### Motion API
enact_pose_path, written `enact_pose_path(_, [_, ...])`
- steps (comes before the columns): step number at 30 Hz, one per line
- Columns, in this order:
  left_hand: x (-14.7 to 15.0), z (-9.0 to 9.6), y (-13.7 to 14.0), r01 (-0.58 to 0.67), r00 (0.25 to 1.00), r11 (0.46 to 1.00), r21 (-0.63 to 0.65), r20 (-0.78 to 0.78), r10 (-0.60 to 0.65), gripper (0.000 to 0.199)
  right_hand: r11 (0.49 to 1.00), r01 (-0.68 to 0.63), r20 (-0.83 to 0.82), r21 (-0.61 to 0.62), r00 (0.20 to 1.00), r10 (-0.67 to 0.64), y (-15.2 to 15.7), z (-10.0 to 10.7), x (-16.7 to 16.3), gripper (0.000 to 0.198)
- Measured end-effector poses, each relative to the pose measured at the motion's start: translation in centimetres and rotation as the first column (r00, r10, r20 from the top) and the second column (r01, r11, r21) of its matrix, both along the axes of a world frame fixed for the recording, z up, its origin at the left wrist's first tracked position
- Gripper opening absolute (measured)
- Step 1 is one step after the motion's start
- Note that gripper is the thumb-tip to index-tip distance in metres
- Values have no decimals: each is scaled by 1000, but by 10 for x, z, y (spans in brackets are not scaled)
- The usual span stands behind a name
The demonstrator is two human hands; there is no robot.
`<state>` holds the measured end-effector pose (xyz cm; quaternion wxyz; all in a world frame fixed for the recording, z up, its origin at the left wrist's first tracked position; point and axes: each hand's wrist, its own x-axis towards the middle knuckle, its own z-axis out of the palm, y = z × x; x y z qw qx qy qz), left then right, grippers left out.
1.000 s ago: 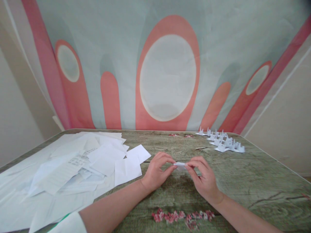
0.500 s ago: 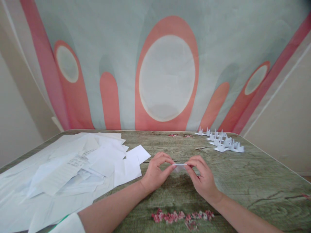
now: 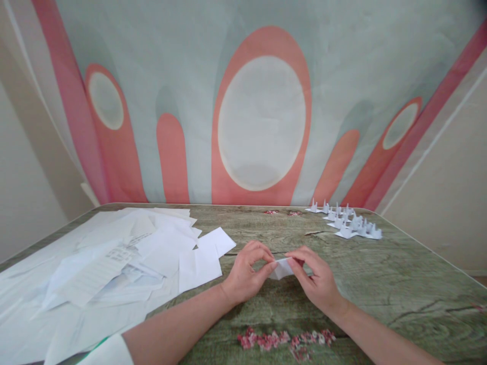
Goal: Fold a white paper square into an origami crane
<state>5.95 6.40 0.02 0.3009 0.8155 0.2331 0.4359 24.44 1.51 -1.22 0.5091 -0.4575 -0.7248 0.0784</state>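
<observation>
A small folded piece of white paper (image 3: 282, 270) is held between my two hands above the table. My left hand (image 3: 249, 271) pinches its left end between thumb and fingers. On the other side, my right hand (image 3: 315, 276) grips the right end the same way. The paper's lower part hangs in view with a crease down it; the ends are hidden by my fingertips.
A wide heap of white paper sheets (image 3: 110, 263) covers the table's left side. Square sheets (image 3: 200, 266) lie at its edge. Several folded white paper figures (image 3: 355, 224) stand at the back right of the wood-patterned table (image 3: 399, 274).
The folded paper has tipped, so more of its face shows below my fingers. My fingers have shifted slightly, and both hands still hold it.
</observation>
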Motion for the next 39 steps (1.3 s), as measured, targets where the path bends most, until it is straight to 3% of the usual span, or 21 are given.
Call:
enact_pose_path(10, [-1, 1, 2, 16, 1000, 998, -55, -22, -17, 13, 999, -21, 7, -37, 1000, 21, 1, -4, 0, 18])
enact_pose_path(27, [-1, 0, 3, 7, 1000, 995, -101, -18, -9, 15, 988, -127, -4, -92, 992, 128, 1, -3, -4, 12])
enact_pose_path(33, [0, 0, 4, -1, 999, 993, -122, -37, -3, 18, 987, -112, -30, -118, 994, 109, 0, -5, -5, 12])
enact_pose_path(39, [2, -3, 4, 67, 990, 986, -150, -115, -85, 21, 986, -99, -76, -138, 993, 89, 1, -3, -8, 11])
